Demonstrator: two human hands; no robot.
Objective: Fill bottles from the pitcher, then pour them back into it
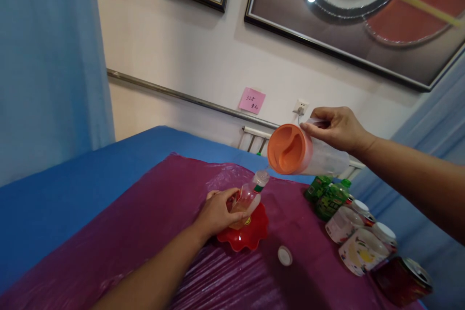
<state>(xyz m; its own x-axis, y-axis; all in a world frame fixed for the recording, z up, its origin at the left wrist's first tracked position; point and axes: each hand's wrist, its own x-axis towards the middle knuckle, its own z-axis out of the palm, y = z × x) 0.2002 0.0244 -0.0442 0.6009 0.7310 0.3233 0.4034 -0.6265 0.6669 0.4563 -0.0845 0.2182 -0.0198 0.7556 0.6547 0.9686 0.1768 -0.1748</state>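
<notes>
My left hand [217, 212] grips a small clear plastic bottle [250, 195], tilted, uncapped, with some orange liquid in its base. The bottle stands over a red scalloped dish [254, 235] on the purple sheet. My right hand [336, 128] holds a clear pitcher [308, 155] with an orange lid, tipped on its side so the spout sits just above the bottle's mouth. A thin stream seems to run from spout to bottle. A white bottle cap [285, 255] lies on the sheet to the right of the dish.
A purple plastic sheet [145, 232] covers a blue table [54, 198]. Green bottles [327, 193], white-capped bottles [358, 240] and a red can [403, 281] lie at the right. Wall with a rail, a pink note [252, 100] and a socket [301, 106] stands behind.
</notes>
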